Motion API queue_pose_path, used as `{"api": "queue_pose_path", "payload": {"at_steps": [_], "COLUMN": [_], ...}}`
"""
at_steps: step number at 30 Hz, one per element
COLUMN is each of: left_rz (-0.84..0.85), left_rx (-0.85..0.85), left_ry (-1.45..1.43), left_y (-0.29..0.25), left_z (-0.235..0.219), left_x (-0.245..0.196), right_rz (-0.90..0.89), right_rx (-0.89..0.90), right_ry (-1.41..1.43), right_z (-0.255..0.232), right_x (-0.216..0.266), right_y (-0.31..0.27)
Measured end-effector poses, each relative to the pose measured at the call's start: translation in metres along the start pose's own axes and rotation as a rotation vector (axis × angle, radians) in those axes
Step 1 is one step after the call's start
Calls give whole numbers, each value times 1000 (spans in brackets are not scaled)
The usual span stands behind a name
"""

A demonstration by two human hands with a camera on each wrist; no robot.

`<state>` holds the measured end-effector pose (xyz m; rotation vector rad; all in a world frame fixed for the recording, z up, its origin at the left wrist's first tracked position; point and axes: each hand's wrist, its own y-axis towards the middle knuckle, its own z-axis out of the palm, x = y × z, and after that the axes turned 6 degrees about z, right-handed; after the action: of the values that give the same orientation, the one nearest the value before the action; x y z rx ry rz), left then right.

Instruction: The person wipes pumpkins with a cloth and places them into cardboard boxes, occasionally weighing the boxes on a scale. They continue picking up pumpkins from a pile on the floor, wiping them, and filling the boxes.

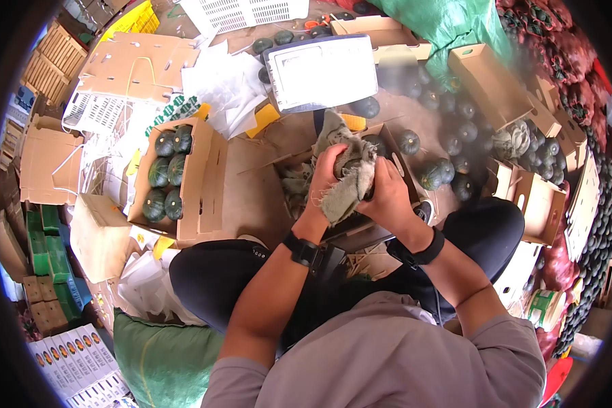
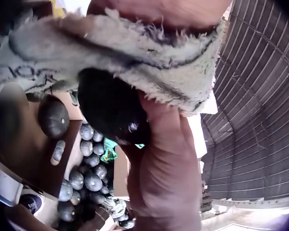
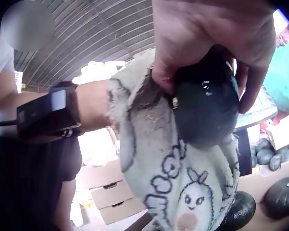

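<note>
A dark green, glossy pumpkin (image 3: 207, 106) is gripped from above by my right hand (image 1: 391, 197), thumb on one side and fingers on the other. My left hand (image 1: 326, 180) holds a frayed, pale green towel (image 1: 347, 194) against the pumpkin. Dark smudges and a printed cartoon figure show on the towel (image 3: 149, 144) in the right wrist view. It drapes round the pumpkin and hides part of it; the left fingers are mostly behind the cloth. Both hands are over an open cardboard box, where more pumpkins (image 3: 284, 197) lie.
At my left stands a cardboard box (image 1: 211, 183) packed with several pumpkins. Loose pumpkins (image 1: 435, 175) cover the floor at the right, near more open boxes (image 1: 489, 88). A white-topped crate (image 1: 323, 71) is in front. A green sack (image 1: 163, 353) lies by my left side.
</note>
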<state>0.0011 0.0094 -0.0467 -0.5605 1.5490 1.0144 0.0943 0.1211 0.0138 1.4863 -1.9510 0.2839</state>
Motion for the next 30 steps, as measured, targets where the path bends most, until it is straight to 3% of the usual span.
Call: {"api": "queue_pose_path", "payload": {"at_steps": [3, 4, 5, 6, 9, 11, 12, 13, 15, 16, 19, 22, 24, 25, 27, 30], "left_rz": [48, 100, 174, 282, -446, -346, -330, -309, -273, -258, -255, -246, -225, -205, -152, -66], "left_rx": [57, 115, 235, 334, 18, -43, -59, -46, -1, 31, 130, 173, 187, 189, 199, 202], "left_ry": [-32, 114, 449, 776, 680, -23, -270, -317, -187, 17, 604, 896, 983, 1016, 1062, 1105], "left_y": [12, 16, 19, 22, 26, 3, -6, -17, -38, -51, -88, -111, -117, -116, -111, -101], "left_z": [-10, -16, -27, -38, -35, -56, -65, -76, -103, -119, -152, -167, -167, -164, -160, -148], "left_x": [9, 10, 2, -9, -46, -41, -49, -58, -75, -82, -99, -102, -101, -99, -95, -92], "right_rz": [-101, -155, -209, -176, 178, 251, 307, 354, 499, 571, 657, 618, 387, 438, 262, 253], "right_rx": [55, 92, 132, 281, 351, 210, 161, 107, 150, 174, 213, 192, 30, 114, 194, 254], "right_ry": [55, 116, 177, 334, 877, 720, 370, 20, 194, 279, 133, -425, -478, -386, -286, -363], "right_z": [-7, -10, -13, -18, -10, 2, 5, 8, 27, 39, 78, 93, 91, 98, 137, 169], "right_x": [6, 3, -1, -9, -34, -72, -88, -102, -146, -170, -234, -201, -132, -106, -98, -89], "right_y": [1, 4, 6, 10, 14, 18, 16, 13, -4, -13, -37, -24, -1, 15, 30, 39]}}
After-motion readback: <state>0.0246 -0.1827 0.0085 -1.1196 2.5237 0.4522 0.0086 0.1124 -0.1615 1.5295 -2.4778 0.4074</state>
